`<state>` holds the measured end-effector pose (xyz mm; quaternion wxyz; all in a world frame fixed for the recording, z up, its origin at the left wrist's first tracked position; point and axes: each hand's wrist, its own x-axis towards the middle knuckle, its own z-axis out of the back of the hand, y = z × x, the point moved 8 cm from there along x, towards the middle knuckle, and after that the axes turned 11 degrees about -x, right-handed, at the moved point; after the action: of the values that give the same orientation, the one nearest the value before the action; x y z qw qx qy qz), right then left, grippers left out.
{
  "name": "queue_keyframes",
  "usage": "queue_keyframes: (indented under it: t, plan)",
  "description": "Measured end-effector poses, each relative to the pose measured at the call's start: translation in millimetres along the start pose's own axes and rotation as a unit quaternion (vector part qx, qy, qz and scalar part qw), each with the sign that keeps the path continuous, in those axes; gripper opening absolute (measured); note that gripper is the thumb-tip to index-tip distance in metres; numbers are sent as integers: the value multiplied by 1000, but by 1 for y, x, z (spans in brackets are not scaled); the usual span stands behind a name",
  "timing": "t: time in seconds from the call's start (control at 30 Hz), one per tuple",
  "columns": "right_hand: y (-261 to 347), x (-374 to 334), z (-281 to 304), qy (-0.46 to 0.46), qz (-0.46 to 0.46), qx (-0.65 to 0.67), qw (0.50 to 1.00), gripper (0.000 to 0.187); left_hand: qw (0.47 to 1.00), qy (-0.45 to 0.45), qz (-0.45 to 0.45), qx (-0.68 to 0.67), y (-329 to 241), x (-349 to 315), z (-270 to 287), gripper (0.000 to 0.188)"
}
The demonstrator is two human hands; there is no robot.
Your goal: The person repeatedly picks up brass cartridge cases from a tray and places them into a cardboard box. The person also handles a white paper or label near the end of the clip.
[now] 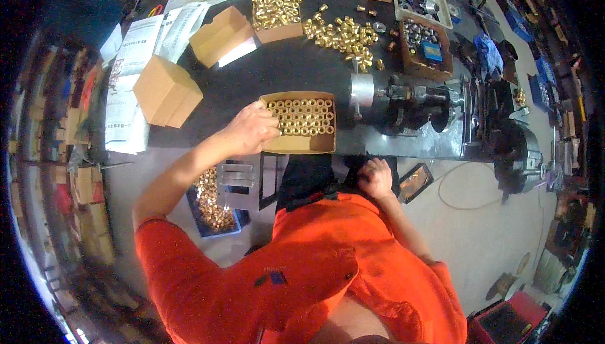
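An open cardboard box (302,145) stands at the near edge of the dark bench, in front of me. Brass fittings (302,117) with round holes stand upright in it in tight rows; bare cardboard shows along its near side. My left hand (253,128) reaches over the box's left wall, its fingers closed at the left ends of the rows. What the fingertips pinch, if anything, is hidden. My right hand (375,179) lies on my lap, below the bench edge, fingers curled in. Whether it holds anything does not show.
Loose brass fittings (343,35) are heaped beyond the box, beside a filled carton (277,32). Two cardboard boxes (167,92) (222,36) stand at left near printed paper sheets (129,86). A metal machine (409,101) occupies the right; a blue bin of fittings (214,208) sits below left.
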<state>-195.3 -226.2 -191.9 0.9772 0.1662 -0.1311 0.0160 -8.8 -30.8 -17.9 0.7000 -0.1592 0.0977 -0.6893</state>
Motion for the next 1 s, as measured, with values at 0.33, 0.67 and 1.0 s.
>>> queue_keyframes:
  t: [0.33,0.67,1.0]
  plan:
    - [2,3,5,-22,3,-5,1000,15,999,28,-1,25,8,6,-13,9]
    - [-6,-2,-8,6,-15,-7,1000,17,999,32,0,24,12,6,-12,9]
    - [2,5,8,-32,-7,11,999,15,995,69,-16,68,7,12,-14,11]
